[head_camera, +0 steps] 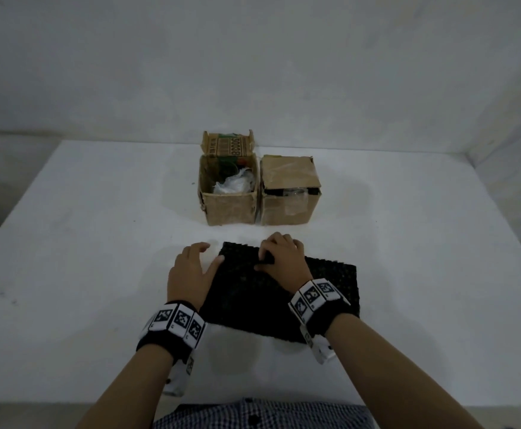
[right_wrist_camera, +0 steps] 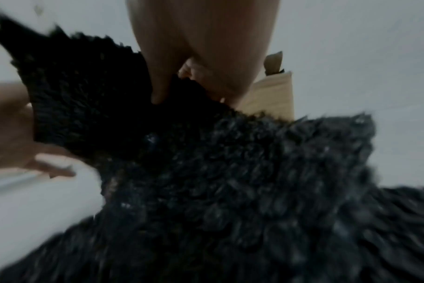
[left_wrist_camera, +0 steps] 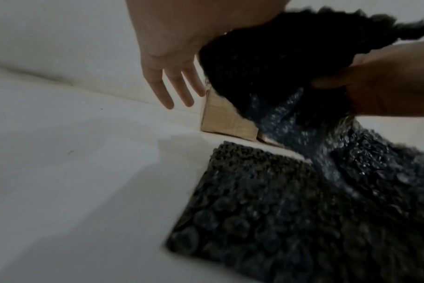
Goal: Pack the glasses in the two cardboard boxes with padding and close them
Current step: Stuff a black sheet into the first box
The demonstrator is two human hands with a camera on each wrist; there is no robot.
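Note:
Two cardboard boxes stand side by side at the back of the white table. The left box (head_camera: pixel 229 207) is open with its flap (head_camera: pixel 228 147) up, and white crumpled padding (head_camera: pixel 234 184) shows inside. The right box (head_camera: pixel 287 209) has its lid (head_camera: pixel 287 174) lying almost flat, a dark gap under it. In front of them lie black bubble-wrap sheets (head_camera: pixel 253 295). My right hand (head_camera: pixel 281 255) pinches the top sheet (left_wrist_camera: pixel 278 57) near its far edge and lifts it off a lower sheet (left_wrist_camera: pixel 254 210). My left hand (head_camera: pixel 191 267) is at the sheets' left edge with its fingers (left_wrist_camera: pixel 172 84) straight.
The white table (head_camera: pixel 83 243) stretches wide on both sides of the boxes and ends at a pale wall behind them. My checked shirt (head_camera: pixel 253 416) is at the near table edge.

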